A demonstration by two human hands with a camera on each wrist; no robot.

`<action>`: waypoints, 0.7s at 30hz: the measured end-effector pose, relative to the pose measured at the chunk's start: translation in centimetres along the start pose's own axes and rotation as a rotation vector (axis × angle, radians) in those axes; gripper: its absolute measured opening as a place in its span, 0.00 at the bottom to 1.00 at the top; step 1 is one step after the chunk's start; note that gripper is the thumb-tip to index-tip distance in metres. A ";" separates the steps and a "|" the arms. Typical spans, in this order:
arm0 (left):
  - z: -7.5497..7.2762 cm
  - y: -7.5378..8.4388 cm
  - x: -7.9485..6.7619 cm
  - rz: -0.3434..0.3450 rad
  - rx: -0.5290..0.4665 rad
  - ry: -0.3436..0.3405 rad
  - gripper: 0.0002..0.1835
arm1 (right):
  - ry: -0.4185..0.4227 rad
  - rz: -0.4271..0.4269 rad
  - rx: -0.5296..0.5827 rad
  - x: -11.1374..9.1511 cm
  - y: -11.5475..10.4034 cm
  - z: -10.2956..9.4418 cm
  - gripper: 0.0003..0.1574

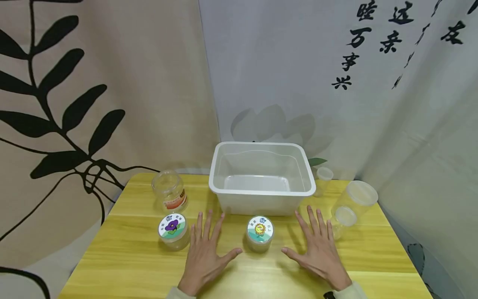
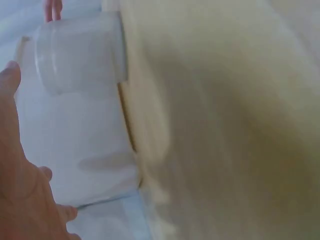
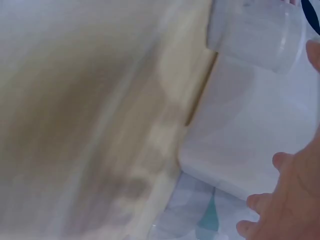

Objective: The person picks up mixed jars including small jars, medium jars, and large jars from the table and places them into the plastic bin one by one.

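My left hand point(image 1: 207, 253) is held with fingers straight and spread over the table, between two small jars. To its left is a clear jar point(image 1: 177, 243) whose lid shows a purple flower. Right of its thumb stands a similar jar point(image 1: 260, 245) with a sunflower lid, seen side-on in the left wrist view point(image 2: 80, 55) and the right wrist view point(image 3: 255, 32). On that jar's other side, my right hand point(image 1: 319, 253) also has its fingers straight and spread, holding nothing. Beyond both hands sits a white plastic tub point(image 1: 261, 204), its inside bare.
At the back left stands a larger clear jar point(image 1: 164, 187) with a red label. On the right are a tall clear container point(image 1: 354, 197), a small clear bottle point(image 1: 340, 222) before it and another point(image 1: 323, 178) beside the tub. Curtains point(image 1: 160, 83) hang behind the wooden table point(image 1: 123, 257).
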State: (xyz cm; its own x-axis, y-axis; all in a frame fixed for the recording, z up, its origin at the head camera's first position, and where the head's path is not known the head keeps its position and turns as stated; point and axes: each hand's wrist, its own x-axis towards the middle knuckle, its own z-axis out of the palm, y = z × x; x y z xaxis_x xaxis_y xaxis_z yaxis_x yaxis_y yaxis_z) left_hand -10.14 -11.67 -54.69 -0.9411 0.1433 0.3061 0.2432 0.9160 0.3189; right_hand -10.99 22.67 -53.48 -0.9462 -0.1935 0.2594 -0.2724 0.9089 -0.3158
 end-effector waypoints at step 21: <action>-6.2 -0.5 3.8 -0.024 -0.138 -0.007 0.59 | 0.092 0.028 0.078 1.4 -0.1 -7.8 0.70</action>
State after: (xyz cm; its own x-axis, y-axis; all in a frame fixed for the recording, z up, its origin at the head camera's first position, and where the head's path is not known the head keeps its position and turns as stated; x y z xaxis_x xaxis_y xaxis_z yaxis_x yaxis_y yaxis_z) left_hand -12.40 -13.93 -48.12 -0.9486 0.1249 0.2908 0.2501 0.8589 0.4469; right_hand -10.93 25.21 -45.94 -0.9345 -0.1301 0.3312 -0.2621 0.8813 -0.3933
